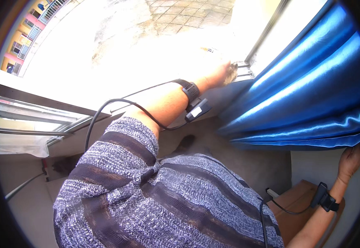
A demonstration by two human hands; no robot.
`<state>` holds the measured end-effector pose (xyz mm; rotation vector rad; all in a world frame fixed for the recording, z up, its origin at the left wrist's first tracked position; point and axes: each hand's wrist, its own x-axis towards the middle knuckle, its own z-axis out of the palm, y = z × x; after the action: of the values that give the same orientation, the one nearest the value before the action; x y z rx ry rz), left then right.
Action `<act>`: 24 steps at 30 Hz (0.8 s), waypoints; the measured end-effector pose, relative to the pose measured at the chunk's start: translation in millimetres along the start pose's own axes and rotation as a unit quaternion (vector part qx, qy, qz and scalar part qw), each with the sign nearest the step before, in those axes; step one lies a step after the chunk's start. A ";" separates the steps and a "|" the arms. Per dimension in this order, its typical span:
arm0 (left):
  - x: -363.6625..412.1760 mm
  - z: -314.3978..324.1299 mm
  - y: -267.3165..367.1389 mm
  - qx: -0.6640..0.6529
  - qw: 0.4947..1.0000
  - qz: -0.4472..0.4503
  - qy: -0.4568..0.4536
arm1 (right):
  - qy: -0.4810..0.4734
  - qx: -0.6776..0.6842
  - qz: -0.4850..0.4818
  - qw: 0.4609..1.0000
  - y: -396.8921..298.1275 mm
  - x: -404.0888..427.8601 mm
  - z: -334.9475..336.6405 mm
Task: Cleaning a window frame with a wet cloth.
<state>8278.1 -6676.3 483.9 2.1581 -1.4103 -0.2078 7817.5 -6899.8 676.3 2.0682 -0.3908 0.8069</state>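
My left hand [219,74] reaches across to the corner of a window frame, shut on a tan, rough-looking rag or sponge [230,75]. The rag rests at the end of the metal sliding window track [244,70]; glare washes out part of the hand. A shiny blue curtain [300,93] hangs to the right of the track. My right hand [353,158] is raised at the curtain's far edge, near the picture's right rim. Its fingertips are hidden or too dark there, so its grip cannot be told. Both wrists wear black straps with small cabled devices.
A window sash [34,113] and a white sheer cloth [20,142] are at left. A brown wooden piece of furniture [297,198] stands by my right arm. Beneath me, a dark shoe shows on the grey floor [211,133]. Sunlit paving [189,14] lies outside.
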 end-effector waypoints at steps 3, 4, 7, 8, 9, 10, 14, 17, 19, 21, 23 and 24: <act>11.2 6.1 -3.3 0.037 0.999 -0.011 -0.002 | -0.026 -0.026 0.009 0.999 0.6 2.9 6.1; 14.6 -2.5 -6.4 0.093 0.996 0.000 0.000 | -0.026 -0.025 0.004 0.999 4.9 3.9 7.0; 15.0 -34.9 -24.4 0.264 0.964 0.029 0.006 | -0.088 0.001 -0.012 0.996 11.0 8.1 13.3; 5.2 -45.5 -34.6 -0.085 0.989 -0.062 0.099 | -0.159 0.125 0.047 0.978 7.1 11.6 18.4; -1.5 -52.2 -43.0 -0.433 0.874 -0.134 0.174 | -0.234 0.231 0.106 0.939 4.2 15.5 9.0; -17.3 -66.4 -45.4 -0.478 0.847 -0.186 0.134 | -0.265 0.347 0.233 0.869 -16.0 24.3 6.0; -63.5 -79.0 -54.4 -0.681 0.670 -0.284 0.081 | -0.474 0.641 0.219 0.562 -97.4 102.6 -9.4; -80.3 -53.3 -48.1 -0.754 0.593 -0.255 0.125 | -0.534 0.748 0.151 0.363 -172.1 154.3 4.5; -78.0 -41.6 -11.9 -0.728 0.619 -0.244 0.165 | -0.508 0.790 0.169 0.300 -240.9 160.8 33.2; -72.9 -18.4 4.0 -0.745 0.607 -0.206 0.184 | -0.517 0.763 0.208 0.326 -309.3 163.9 57.2; -76.6 1.1 11.1 -0.801 0.564 -0.136 0.145 | -0.567 0.751 0.209 0.267 -362.7 163.9 77.4; -76.7 7.7 18.4 -0.838 0.514 -0.138 0.122 | -0.533 0.787 0.209 0.228 -384.8 157.3 94.8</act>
<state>8226.6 -6616.7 474.5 0.5546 -0.1264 -0.8769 8178.9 -6749.9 506.9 4.4297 -1.2191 -1.0305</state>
